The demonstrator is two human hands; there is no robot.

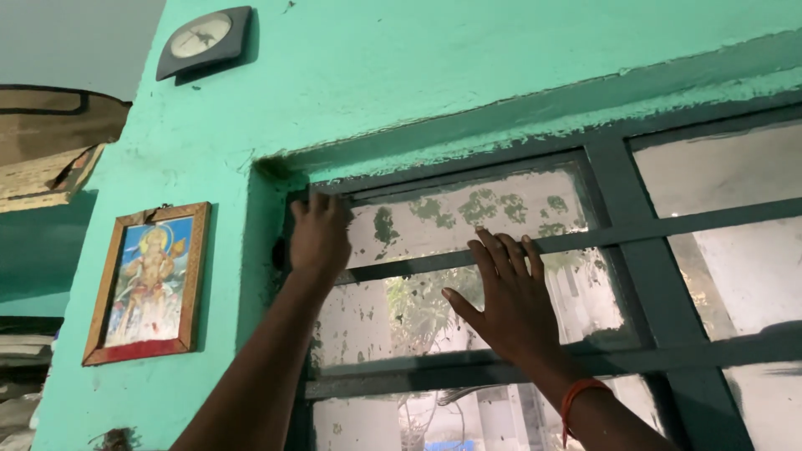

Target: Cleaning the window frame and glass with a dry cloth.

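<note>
Right hand (511,301) flat on window pane (434,313), left hand (319,234) at frame corner (292,196)

Green wall (401,75) with clock (203,40) and framed picture (149,282).

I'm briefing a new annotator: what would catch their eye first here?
Two bare hands pressed flat against a dark-framed window: the left hand at its upper left corner, the right hand spread on the paint-flecked glass. Left of them, a framed picture hangs on the green wall.
</note>
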